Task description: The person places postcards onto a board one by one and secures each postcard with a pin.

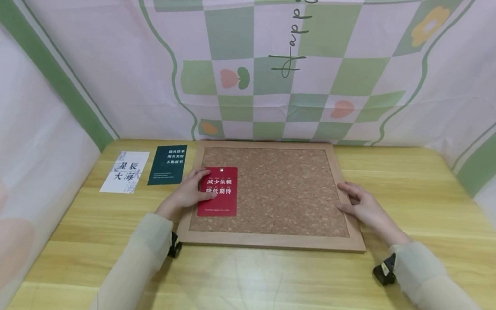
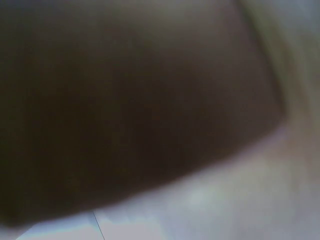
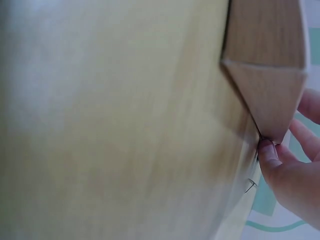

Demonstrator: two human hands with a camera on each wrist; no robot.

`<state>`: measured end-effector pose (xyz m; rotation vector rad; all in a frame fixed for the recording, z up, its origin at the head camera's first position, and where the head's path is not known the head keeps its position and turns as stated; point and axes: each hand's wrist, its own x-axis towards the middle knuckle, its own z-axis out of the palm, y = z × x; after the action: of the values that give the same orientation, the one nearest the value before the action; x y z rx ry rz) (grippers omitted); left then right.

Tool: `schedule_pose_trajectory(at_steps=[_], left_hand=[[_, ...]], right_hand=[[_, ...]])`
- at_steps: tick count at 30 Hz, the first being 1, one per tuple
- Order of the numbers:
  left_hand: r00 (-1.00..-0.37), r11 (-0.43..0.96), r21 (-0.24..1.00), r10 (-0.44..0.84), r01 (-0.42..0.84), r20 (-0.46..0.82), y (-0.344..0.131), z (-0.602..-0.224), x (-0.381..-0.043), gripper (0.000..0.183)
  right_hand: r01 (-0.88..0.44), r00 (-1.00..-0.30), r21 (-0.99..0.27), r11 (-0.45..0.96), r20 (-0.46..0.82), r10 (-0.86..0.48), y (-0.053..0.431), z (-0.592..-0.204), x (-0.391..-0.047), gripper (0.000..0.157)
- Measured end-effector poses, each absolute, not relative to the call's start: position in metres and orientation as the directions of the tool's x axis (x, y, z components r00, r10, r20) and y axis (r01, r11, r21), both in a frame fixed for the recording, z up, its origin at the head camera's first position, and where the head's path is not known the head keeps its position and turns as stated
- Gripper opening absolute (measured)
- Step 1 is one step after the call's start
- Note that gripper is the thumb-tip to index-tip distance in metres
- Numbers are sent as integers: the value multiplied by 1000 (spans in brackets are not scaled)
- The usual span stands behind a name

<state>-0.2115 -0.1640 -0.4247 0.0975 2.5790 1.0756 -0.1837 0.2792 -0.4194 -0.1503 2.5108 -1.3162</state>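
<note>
A cork board (image 1: 285, 188) in a pale wooden frame lies on the table. On its left part rests a red card (image 1: 221, 204) with white characters and a small pale tack (image 1: 221, 170) near its top. My left hand (image 1: 187, 191) grips the board's left side, with thumb and fingertips reaching over the card's left edge. At the opposite side, my right hand (image 1: 361, 204) holds the frame between thumb and fingers. The right wrist view shows the right thumb (image 3: 270, 155) against the wooden frame (image 3: 267, 90). Dark blur fills most of the left wrist view.
To the board's left lie a dark green card (image 1: 167, 165) and a white card (image 1: 125, 171) with dark characters. The wooden table (image 1: 237, 282) meets a checkered cloth (image 1: 277, 79) behind the board. In the right wrist view, a thin metal pin (image 3: 251, 185) shows near the thumb.
</note>
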Motion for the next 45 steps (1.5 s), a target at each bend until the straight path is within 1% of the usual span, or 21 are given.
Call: schedule_pose_trajectory(at_steps=[12, 22, 34, 40, 45], left_hand=[[-939, 724, 688, 205, -44, -275, -163, -423, -210, 75], [-939, 726, 687, 212, -34, -270, -163, -422, -210, 75], [-939, 721, 692, 201, -51, -279, -164, -422, -209, 76], [-931, 677, 734, 232, -54, -282, -166, -419, -210, 74], [-926, 626, 775, 240, -81, -290, -170, -416, -213, 69]], right_hand=[[77, -945, -833, 548, -236, -226, 281, -419, -182, 68], [47, -961, -819, 571, -193, -198, 276, -414, -181, 65], [50, -961, -814, 578, -198, -195, 277, -416, -181, 64], [54, -958, -817, 575, -205, -202, 277, -416, -182, 64], [55, -959, -819, 572, -204, -199, 278, -417, -182, 66]])
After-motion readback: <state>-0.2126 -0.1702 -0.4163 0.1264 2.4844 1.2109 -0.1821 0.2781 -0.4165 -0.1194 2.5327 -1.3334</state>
